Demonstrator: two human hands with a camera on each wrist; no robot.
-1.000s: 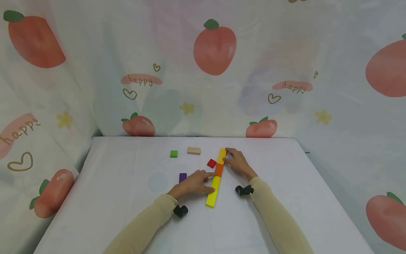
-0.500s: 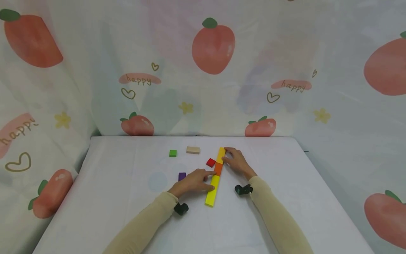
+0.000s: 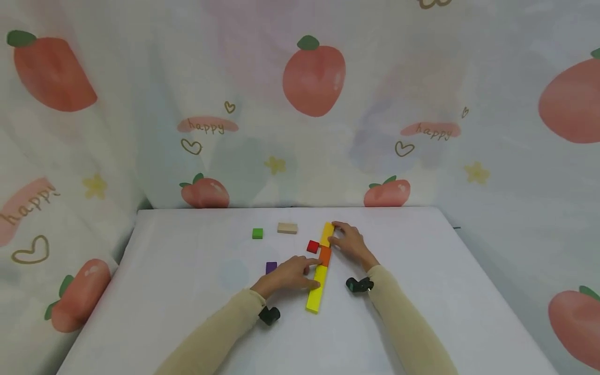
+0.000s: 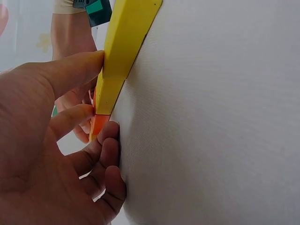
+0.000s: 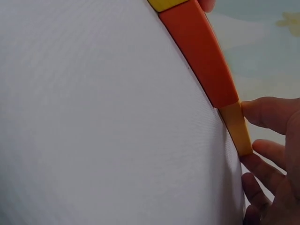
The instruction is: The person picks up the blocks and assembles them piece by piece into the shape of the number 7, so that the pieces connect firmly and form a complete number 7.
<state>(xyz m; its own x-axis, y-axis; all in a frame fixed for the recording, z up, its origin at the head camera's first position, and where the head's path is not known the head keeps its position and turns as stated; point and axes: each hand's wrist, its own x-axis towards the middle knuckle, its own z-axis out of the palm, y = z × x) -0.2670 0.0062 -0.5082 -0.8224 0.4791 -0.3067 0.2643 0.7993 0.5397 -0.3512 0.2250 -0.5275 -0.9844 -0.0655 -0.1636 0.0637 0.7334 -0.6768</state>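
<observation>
A row of blocks lies on the table: a long bright yellow block [image 3: 315, 299] at the near end, an orange block [image 3: 325, 255] in the middle, and a deeper yellow block [image 3: 327, 233] at the far end. My left hand [image 3: 292, 273] touches the near yellow block with its thumb, its index fingertip by the orange joint. In the left wrist view its other fingers curl down at the table. My right hand [image 3: 351, 242] holds the far yellow block [image 5: 236, 129], thumb near the orange joint and fingers round its far end. A red block [image 3: 312, 246] sits just left of the row.
A green block [image 3: 257, 234] and a pale wooden block [image 3: 287, 228] lie toward the back of the white table [image 3: 187, 271]. Beside my left hand, a purple block [image 3: 271, 267] is partly covered. A patterned cloth wall [image 3: 262, 104] stands behind the table.
The head view has tilted up slightly, so everything sits lower. The red block appears turned a little. Both hands stay at the row with hardly any movement.
</observation>
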